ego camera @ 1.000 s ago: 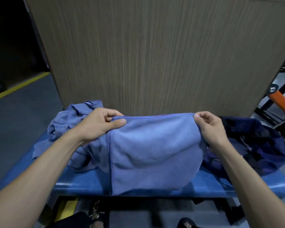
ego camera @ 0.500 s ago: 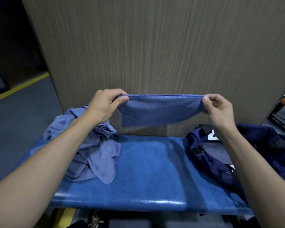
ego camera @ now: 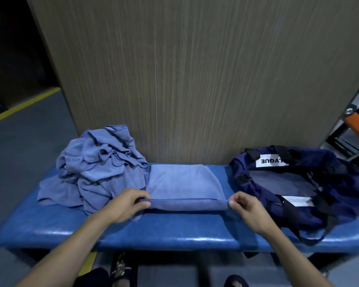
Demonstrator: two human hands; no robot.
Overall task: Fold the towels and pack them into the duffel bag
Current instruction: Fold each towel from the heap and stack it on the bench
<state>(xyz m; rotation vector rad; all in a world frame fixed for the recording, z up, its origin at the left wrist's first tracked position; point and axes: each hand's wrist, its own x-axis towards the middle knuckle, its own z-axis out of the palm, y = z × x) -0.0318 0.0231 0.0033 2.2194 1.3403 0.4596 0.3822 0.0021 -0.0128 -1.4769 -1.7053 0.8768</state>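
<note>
On the blue bench, folded towel pinched at near corners by left hand and right hand, open duffel bag beside it held a flat grey base, contents otherwise unclear.

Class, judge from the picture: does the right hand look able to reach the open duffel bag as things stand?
Probably yes. The right hand pinches the folded towel just beside the duffel bag, whose mouth gapes open, and nothing lies between them on the bench.

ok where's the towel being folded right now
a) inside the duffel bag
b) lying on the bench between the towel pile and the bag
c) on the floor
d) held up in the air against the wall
b: the folded towel lies flat on the blue bench, between the crumpled towel pile and the open duffel bag, with the left hand and right hand pinching its near corners.
</note>
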